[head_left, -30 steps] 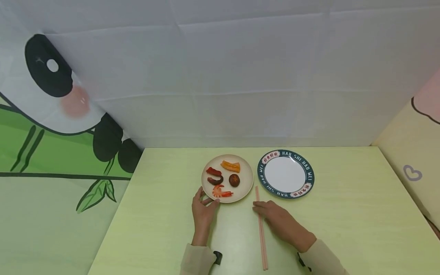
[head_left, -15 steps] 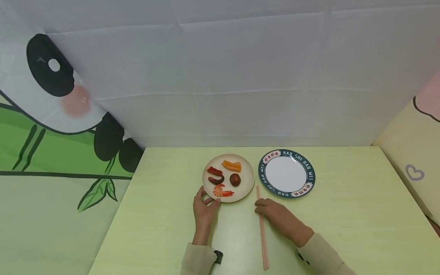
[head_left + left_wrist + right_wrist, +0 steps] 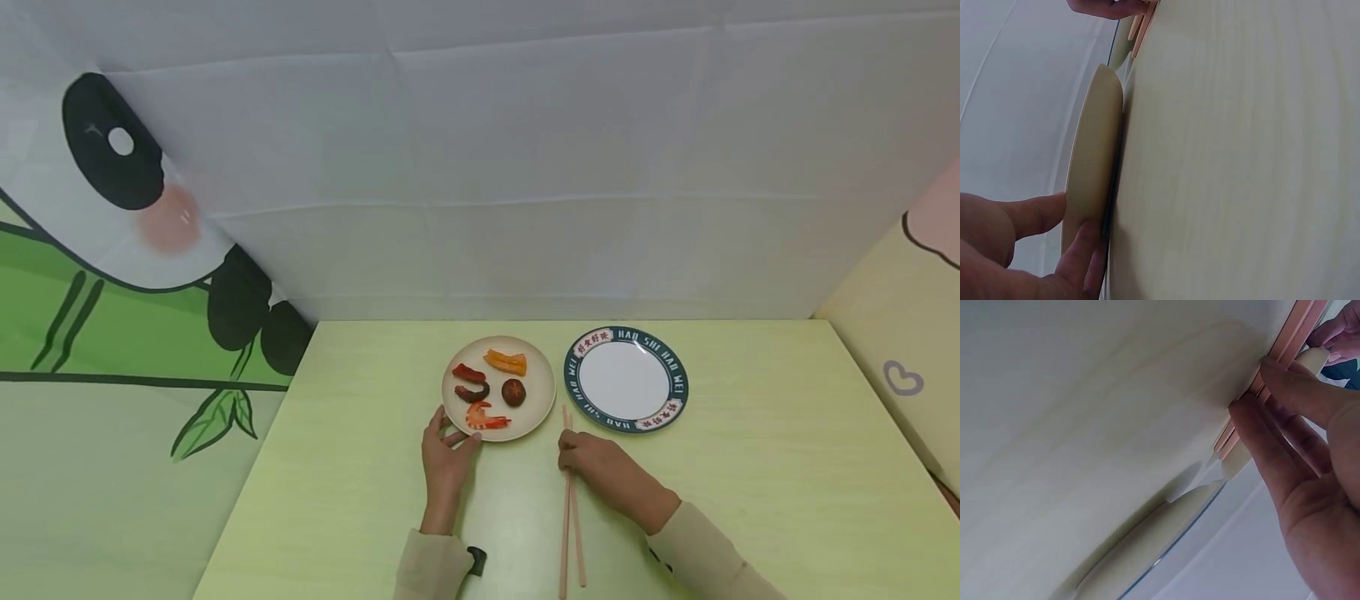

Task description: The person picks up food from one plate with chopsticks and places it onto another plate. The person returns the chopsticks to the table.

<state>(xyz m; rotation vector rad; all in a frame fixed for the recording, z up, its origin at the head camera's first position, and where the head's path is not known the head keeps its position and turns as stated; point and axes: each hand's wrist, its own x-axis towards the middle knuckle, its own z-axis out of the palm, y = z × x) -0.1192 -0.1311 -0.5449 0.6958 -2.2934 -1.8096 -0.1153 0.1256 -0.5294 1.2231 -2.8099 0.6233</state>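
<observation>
A beige plate (image 3: 536,408) carries several food pieces: a shrimp (image 3: 491,421), a brown mushroom (image 3: 513,392), a yellow strip (image 3: 506,362), a red piece (image 3: 469,373) and a dark curved piece (image 3: 472,392). My left hand (image 3: 446,462) holds this plate by its near left rim. In the left wrist view the fingers lie along the plate's outer side (image 3: 1091,150). My right hand (image 3: 611,475) pinches two pink chopsticks (image 3: 566,525) near their far ends. Their near ends spread apart. In the right wrist view, thumb and fingers grip the chopsticks (image 3: 1294,328) close over the table.
A white plate with a dark green lettered rim (image 3: 677,379) stands right of the beige plate, beyond my right hand. The pale yellow-green table (image 3: 750,467) ends at a white cloth backdrop (image 3: 525,208). Printed cloth (image 3: 225,350) hangs at the left.
My right hand's fingers have closed round the chopsticks, and the sticks' near ends have spread apart. The left hand and both plates have hardly moved.
</observation>
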